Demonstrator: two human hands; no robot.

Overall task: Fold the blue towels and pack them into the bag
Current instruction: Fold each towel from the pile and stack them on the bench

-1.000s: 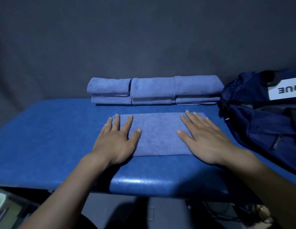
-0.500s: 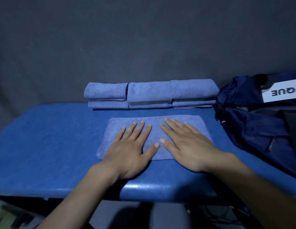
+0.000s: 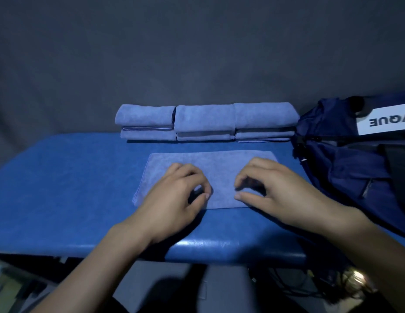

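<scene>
Towels already folded sit in a row at the far edge of the counter [image 3: 61, 177]: three stacks [image 3: 206, 122] side by side, touching, each looking like two folded pieces high. One towel [image 3: 219, 166] lies flat in front of me, partly folded into a long rectangle, its near edge close to the counter's front lip. My left hand [image 3: 174, 199] and right hand [image 3: 271, 188] both rest on its near half, close together near the middle. My fingers are curled on both sides, tips drawn toward the thumbs and down against the cloth; whether they already pinch a layer or only touch it I cannot tell.

By my reckoning the folding is nearly finished: this is the only towel I can see that is not yet a compact bundle, and it needs at least one more fold. Packing has not begun, as far as I can see. The bag [image 3: 355, 168], dark navy with a white label, lies at the counter's right end, just beside the right stack, and I see no towel in it.
</scene>
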